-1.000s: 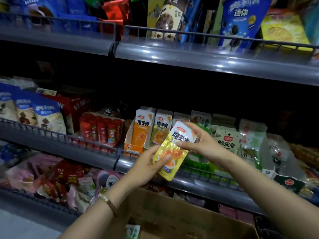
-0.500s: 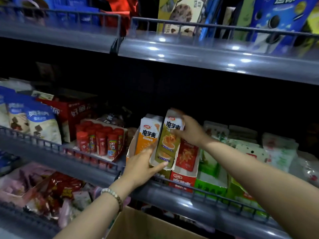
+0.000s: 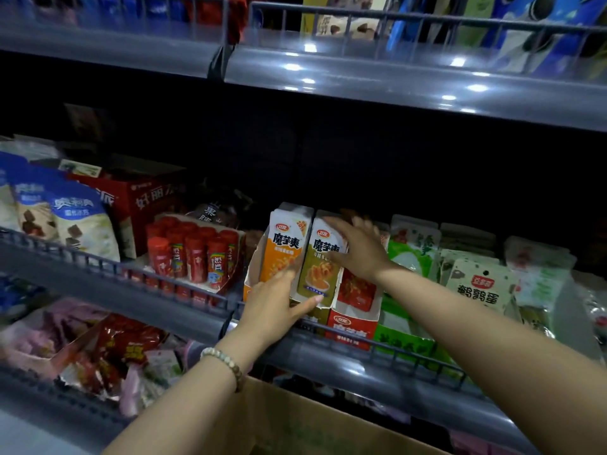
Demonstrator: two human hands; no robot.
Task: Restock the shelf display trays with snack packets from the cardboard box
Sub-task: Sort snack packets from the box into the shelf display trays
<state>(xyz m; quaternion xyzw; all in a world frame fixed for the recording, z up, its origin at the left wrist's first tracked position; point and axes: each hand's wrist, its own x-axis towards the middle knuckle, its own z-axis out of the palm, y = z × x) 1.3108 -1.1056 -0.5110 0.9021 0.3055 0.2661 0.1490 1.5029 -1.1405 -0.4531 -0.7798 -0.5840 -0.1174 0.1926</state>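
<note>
the scene is sitting in dim, bluish light, with the back of the middle shelf falling into near black. white glare spots are dotting the upper shelf edge (image 3: 377, 73) at upper right of the frame. the right hand (image 3: 358, 254) is smearing with motion blur. the wide lens is bending shelf lines toward the frame corners, and the packets at far left and far right are looking soft.

head view looks down, close, at perhaps mid-height shelf (image 3: 184, 318).

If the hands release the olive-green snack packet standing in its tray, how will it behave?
The olive-green foil snack packet is probably light and floppy: thin and flat. It may lean or tip, since the right hand and left hand steady it against the orange packet.
</note>
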